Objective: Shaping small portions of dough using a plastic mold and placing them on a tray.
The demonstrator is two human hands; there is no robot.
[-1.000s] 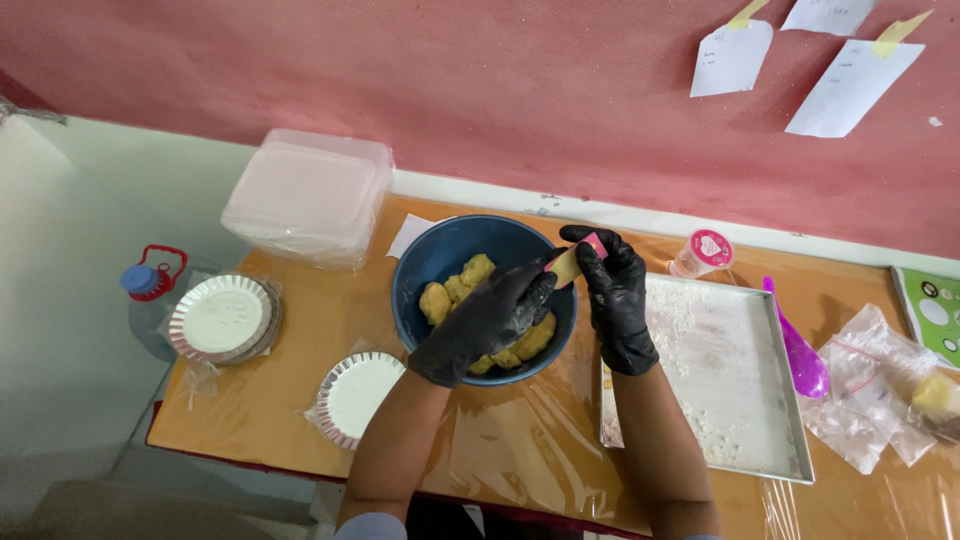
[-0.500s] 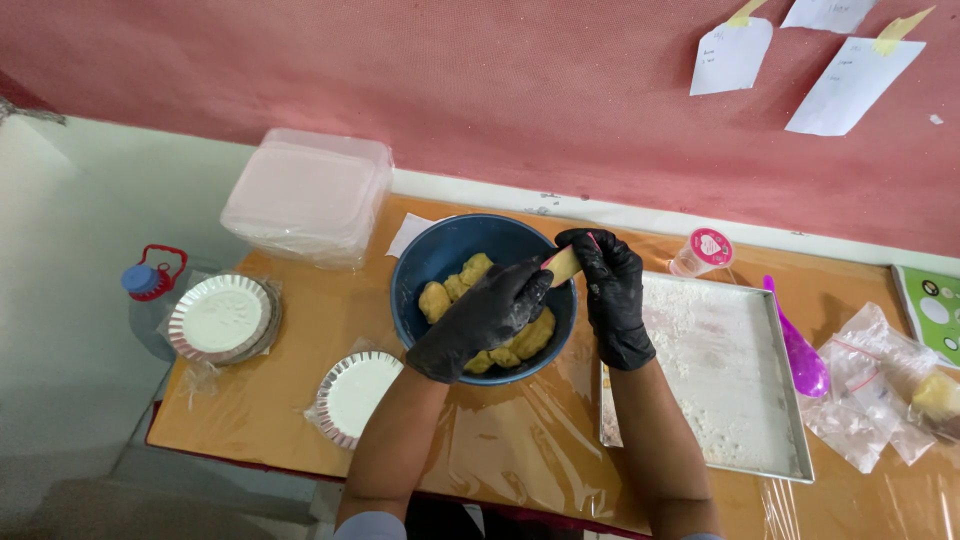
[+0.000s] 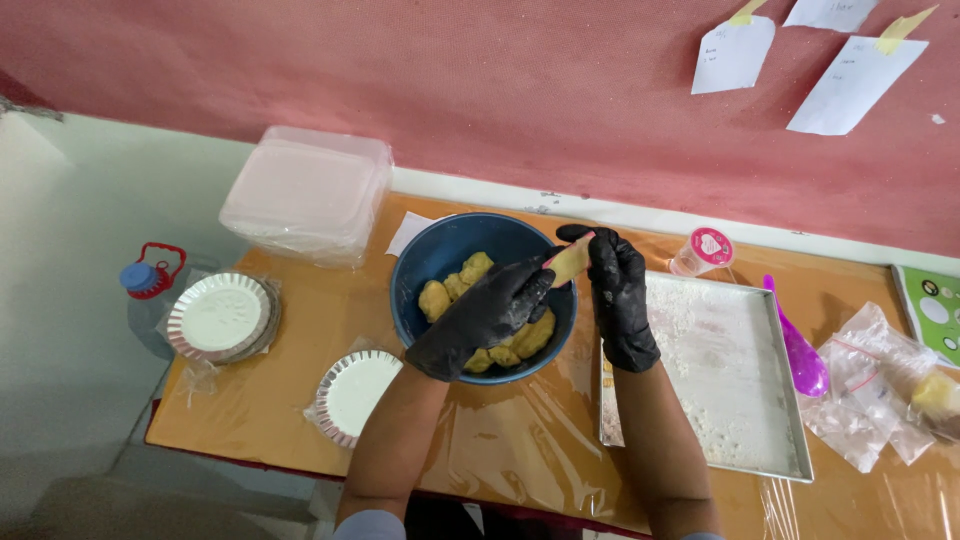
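Centre frame: left hand (image 3: 485,318) reaches across the blue bowl (image 3: 432,262), fingers curled on a scraper (image 3: 570,260) the right hand (image 3: 618,295) pinches; the yellow dough (image 3: 448,292) looks soft, sticky, best scooped from beneath

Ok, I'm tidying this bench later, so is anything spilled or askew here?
White flour is scattered unevenly over the metal tray, mostly its far end. The foil plate sits tilted on crumpled plastic. Nothing else stands out.
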